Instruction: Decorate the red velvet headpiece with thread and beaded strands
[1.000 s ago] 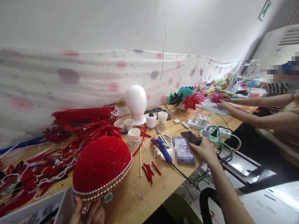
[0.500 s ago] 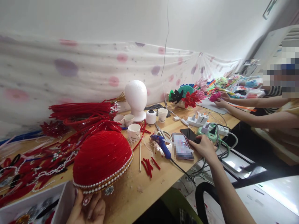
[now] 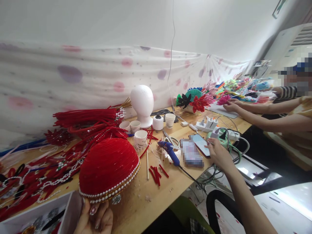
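Observation:
A domed red cap (image 3: 108, 167) trimmed with white pearls and gold is gripped at its lower rim by my left hand (image 3: 96, 216), fingers closed under the edge. My right hand (image 3: 219, 152) is at the right edge of a phone (image 3: 201, 144) with a lit screen; its fingers are bent and partly spread, not wrapped round anything. Beside that phone lies another phone (image 3: 191, 152), its screen blurred out. To the left rests a blue glue gun (image 3: 172, 154), next to a roll of tape (image 3: 174, 142) and several short red strips (image 3: 156, 175).
Behind stand a white foam head (image 3: 142, 104) and paper cups (image 3: 140, 139). Red stems (image 3: 85, 115) and bead strings fill the left, above a white box (image 3: 70, 208). Power strips (image 3: 207, 125) and cables lie right; beyond, another person's hands (image 3: 234, 105) hold a pink flower (image 3: 223, 100).
The phone near my right hand has lit up, and that hand has drawn slightly right, its fingers less flat on it. The cap appears shifted slightly right with my left hand.

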Demonstrator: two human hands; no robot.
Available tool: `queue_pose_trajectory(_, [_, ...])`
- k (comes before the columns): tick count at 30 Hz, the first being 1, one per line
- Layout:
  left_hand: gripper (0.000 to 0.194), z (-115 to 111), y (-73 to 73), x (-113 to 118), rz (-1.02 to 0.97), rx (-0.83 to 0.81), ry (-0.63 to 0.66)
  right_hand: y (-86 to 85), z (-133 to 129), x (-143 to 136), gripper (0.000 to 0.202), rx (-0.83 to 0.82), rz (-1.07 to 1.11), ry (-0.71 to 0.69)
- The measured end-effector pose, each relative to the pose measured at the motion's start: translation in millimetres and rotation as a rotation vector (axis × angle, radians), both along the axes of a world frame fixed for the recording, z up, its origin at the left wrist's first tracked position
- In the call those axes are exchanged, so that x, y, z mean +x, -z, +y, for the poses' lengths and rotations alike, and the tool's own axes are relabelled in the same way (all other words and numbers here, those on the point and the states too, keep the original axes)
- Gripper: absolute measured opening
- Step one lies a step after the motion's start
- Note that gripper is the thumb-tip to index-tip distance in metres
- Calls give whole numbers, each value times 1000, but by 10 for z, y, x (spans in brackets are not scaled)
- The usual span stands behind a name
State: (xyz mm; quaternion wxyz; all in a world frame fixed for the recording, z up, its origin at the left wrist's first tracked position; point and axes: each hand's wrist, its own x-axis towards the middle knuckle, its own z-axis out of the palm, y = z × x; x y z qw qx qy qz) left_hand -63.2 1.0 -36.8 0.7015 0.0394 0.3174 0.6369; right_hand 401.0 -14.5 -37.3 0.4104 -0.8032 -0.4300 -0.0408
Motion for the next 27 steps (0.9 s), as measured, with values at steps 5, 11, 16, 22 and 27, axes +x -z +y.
queue_pose_trajectory(5, [45, 4, 13, -23, -34, 10, -3, -241, 161, -38, 36, 47, 2, -15])
queue_pose_trajectory(11, [30, -19, -100, 64, -62, -37, -80, -177, -511, -540, 52, 109, 34, 217])
queue_pose_trajectory(16, [39, -42, -300, 185, -47, -127, -143, 173, -629, -1143, 84, 56, 62, 165])
queue_pose_trajectory(22, [41, -57, -332, 190, -49, -126, -153, 151, -428, -1155, 81, 59, 46, 202])
queue_pose_trajectory(27, [41, -50, -303, 173, -47, -125, -139, -44, -598, -844, 66, 91, 69, 217])
